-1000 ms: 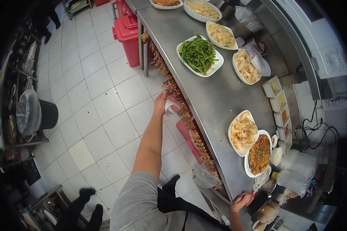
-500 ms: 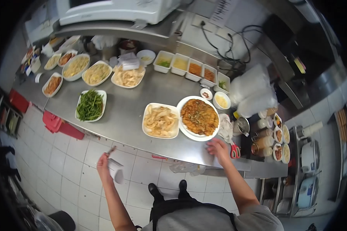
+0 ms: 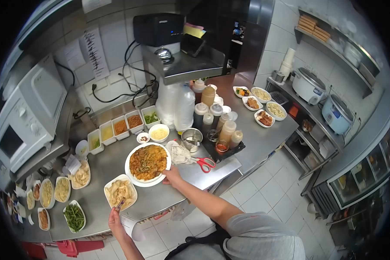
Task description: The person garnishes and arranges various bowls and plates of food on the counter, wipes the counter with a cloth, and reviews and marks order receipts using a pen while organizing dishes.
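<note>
A browned pancake point(image 3: 148, 162) lies on a round white plate point(image 3: 130, 170). My right hand point(image 3: 172, 176) is closed on the plate's lower right edge, its thumb at the rim. Down at the counter's front edge, my left hand point(image 3: 115, 220) pinches a curled white paper slip point(image 3: 131, 226) and a slim pen-like stick point(image 3: 121, 202). The stick overlaps the near edge of a square white dish of pale sliced food point(image 3: 120, 193), left of the plate; whether they touch I cannot tell.
Red-handled scissors point(image 3: 205, 164), a cloth point(image 3: 180, 154) and a metal pot point(image 3: 192, 138) are right of the plate. Sauce bottles point(image 3: 227, 131) crowd a black tray. Topping tubs point(image 3: 120, 125) line the back. A dish of greens point(image 3: 74, 216) stands left.
The view has swung right. My right hand has gone from beside the plate to gripping its edge. My left hand, still holding the slip, has come up to the counter by the square dish.
</note>
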Tool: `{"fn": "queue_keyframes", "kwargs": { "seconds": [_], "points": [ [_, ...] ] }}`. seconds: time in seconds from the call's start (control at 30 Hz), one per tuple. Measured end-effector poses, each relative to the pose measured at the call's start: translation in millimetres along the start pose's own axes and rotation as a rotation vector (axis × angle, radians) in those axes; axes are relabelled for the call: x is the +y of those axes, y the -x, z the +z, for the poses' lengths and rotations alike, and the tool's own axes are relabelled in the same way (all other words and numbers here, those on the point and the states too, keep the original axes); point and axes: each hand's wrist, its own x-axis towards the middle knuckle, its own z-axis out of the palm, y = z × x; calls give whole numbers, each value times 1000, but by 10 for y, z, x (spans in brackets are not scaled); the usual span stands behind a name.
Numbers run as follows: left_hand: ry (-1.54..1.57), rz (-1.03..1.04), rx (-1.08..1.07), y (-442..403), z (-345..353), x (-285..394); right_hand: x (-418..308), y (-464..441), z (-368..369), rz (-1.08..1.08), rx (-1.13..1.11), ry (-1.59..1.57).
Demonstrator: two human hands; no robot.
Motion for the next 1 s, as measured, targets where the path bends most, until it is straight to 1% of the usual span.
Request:
{"fn": "queue_keyframes", "kwargs": {
  "seconds": [0.03, 0.1, 0.13, 0.2, 0.23, 0.27, 0.33, 0.37, 0.4, 0.43, 0.5, 0.57, 0.6, 0.67, 0.7, 0.77, 0.87, 0.93, 0.97, 1.0],
  "points": [
    [-5, 4, -10, -24, 53, 19, -61, 30, 68, -5, 3, -10],
    [42, -26, -36, 6, 119, 34, -191, 218, 206, -157, 136, -104],
    [32, -28, -27, 26, 183, 72, -193, 177, 194, -151, 142, -68],
    [-72, -77, -1, 26, 348, 231, -79, -27, 38, -165, -30, -178],
    [-83, -53, -42, -52, 344, 226, 17, -145, -24, -197, -49, -311],
    [-113, -60, -28, -103, 359, 279, 9, -131, -81, -154, -30, -345],
    [-68, -91, -39, -187, 446, 464, 1, -40, -246, -286, -161, -381],
    [-133, -70, -14, -311, 411, 462, 24, -27, -376, -298, -240, -355],
    [-110, 5, -23, -375, 440, 499, 18, 87, -449, -286, -243, -361],
    [-41, -45, -51, -473, 421, 499, -38, 240, -510, -286, -234, -372],
    [-90, -8, -38, -637, 434, 464, -83, 434, -657, -303, -275, -378],
    [-209, -69, -129, -731, 519, 473, -191, 700, -750, -313, -317, -427],
    [-210, -74, -127, -760, 588, 490, -281, 881, -759, -322, -328, -431],
    [-250, -198, -138, -771, 725, 518, -352, 1092, -809, -324, -313, -449],
    [-249, -201, -144, -750, 781, 531, -382, 1168, -849, -336, -302, -466],
    [-198, -238, -270, -711, 908, 585, -446, 1318, -903, -375, -303, -435],
    [-228, -275, -342, -642, 1087, 680, -468, 1533, -982, -457, -321, -454],
    [-298, -165, -407, -591, 1131, 666, -467, 1615, -1054, -465, -296, -480],
    [-384, -104, -458, -570, 1155, 714, -502, 1719, -1062, -490, -267, -477],
    [-427, -47, -472, -667, 1122, 541, -539, 1796, -1125, -481, -264, -488]
  ]
}}
